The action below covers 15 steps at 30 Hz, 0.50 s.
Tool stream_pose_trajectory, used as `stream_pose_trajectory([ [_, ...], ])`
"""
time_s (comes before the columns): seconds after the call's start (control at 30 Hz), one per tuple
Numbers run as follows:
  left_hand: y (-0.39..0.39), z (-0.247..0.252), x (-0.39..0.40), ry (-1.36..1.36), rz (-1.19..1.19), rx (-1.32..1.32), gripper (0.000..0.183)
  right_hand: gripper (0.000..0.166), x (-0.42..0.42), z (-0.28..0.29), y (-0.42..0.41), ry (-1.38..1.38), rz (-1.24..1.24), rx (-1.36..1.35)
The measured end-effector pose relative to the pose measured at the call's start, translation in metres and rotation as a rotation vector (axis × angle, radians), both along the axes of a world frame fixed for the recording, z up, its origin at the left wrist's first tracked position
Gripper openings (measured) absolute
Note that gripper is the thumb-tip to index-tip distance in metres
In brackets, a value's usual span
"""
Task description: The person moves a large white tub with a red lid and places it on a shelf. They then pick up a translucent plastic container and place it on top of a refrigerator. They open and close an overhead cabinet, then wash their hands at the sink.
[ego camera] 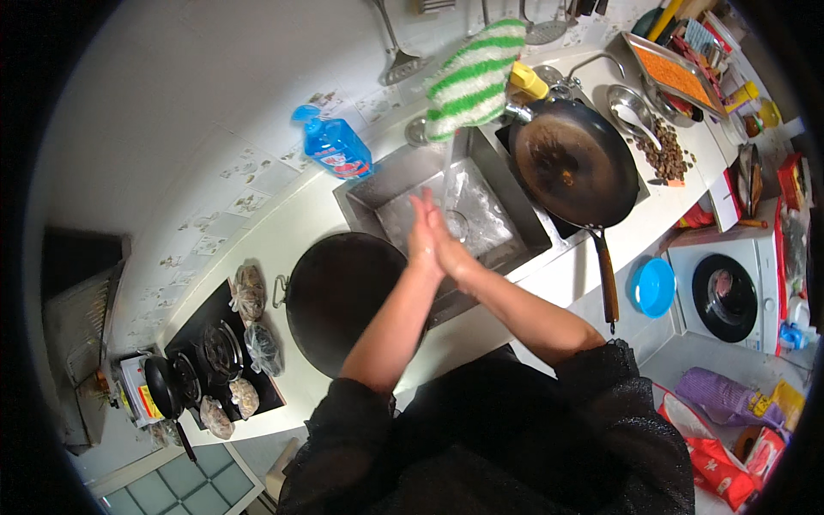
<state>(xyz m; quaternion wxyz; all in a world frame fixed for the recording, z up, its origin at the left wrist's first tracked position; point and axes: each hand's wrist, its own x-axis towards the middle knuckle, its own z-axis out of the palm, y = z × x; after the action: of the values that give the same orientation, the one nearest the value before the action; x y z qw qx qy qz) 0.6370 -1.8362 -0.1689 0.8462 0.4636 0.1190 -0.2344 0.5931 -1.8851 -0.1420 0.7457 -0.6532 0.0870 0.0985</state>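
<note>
Over the steel sink basin (402,203), my left hand (423,235) and my right hand (449,241) are pressed palm to palm, fingers extended, with nothing visible between them. A thin stream of water falls just beyond the fingertips. A green-and-white striped cloth (476,80) hangs above the sink and hides most of the faucet. Left of the basin stands a blue pump bottle (338,147). A large dark pan (341,302) lies on the counter beneath my left forearm. To the right, a wok (573,161) with a wooden handle rests over the other basin.
A steel bowl (629,106) with a white spoon, a pile of small brown pieces (673,151) and a knife (667,183) lie at the right. A gas stove (219,351) with bagged food stands at the left. A blue basin (653,288) is beside the washing machine (727,290).
</note>
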Motion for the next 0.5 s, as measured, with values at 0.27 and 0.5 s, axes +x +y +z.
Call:
stream_pose_trajectory([
  [0.27, -0.014, 0.008, -0.001, -0.065, -0.159, 0.154, 0.079, 0.083, -0.005, -0.003, -0.011, 0.182, -0.040, 0.243],
  [0.5, -0.027, 0.012, -0.016, -0.156, -0.256, 0.119, 0.074, 0.094, 0.012, -0.035, -0.029, 0.220, -0.121, 0.531],
])
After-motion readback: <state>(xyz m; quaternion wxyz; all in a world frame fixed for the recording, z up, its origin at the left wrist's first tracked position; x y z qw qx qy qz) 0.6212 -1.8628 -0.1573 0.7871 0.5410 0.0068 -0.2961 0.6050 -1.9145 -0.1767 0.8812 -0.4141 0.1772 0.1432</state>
